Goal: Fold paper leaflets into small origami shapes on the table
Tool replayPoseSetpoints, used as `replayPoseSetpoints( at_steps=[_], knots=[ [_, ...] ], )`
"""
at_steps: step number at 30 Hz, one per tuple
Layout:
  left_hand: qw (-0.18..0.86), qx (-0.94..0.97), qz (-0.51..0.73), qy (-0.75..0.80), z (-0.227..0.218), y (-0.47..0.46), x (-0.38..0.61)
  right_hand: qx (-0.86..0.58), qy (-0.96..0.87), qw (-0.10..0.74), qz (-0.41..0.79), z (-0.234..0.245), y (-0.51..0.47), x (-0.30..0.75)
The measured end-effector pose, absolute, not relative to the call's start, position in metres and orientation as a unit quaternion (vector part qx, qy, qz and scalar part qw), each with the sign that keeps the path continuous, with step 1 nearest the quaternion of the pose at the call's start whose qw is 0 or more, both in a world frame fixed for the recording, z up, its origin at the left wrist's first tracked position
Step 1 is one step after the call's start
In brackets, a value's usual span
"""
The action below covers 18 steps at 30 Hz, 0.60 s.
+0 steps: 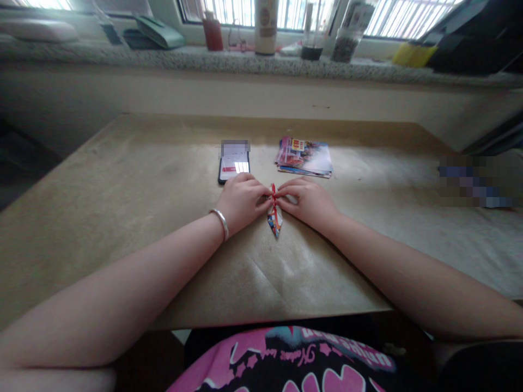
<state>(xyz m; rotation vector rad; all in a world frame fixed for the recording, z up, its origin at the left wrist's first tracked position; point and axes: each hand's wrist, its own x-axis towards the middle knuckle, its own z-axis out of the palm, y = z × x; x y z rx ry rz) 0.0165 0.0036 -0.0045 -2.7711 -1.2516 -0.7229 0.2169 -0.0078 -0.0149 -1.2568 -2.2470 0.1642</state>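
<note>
A small folded piece of colourful printed paper (275,222) lies on the table between my hands, its pointed end toward me. Red shows along its upper part. My left hand (245,198), with a silver bangle at the wrist, pinches the paper's left side between thumb and fingers. From the right, my right hand (306,198) pinches the opposite side near the top. The fingertips of both hands almost meet over the paper and hide part of it. Just beyond my left hand lies a phone (234,162) with its screen lit.
A stack of printed sheets (308,157) lies behind my right hand on the tan table (163,163). A blurred-out item (474,182) is at the far right. Bottles, including a red bottle (212,31), and other items line the stone windowsill (183,59).
</note>
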Motion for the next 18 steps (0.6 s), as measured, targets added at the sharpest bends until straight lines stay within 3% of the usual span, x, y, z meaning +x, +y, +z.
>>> replayPoseSetpoints(
  at_steps=[18],
  knots=[
    [-0.045,-0.894,-0.223,-0.386,-0.0059,0.0059,0.0118,-0.481,-0.826,0.281,0.086,-0.0188,0.0007,0.2204]
  ],
)
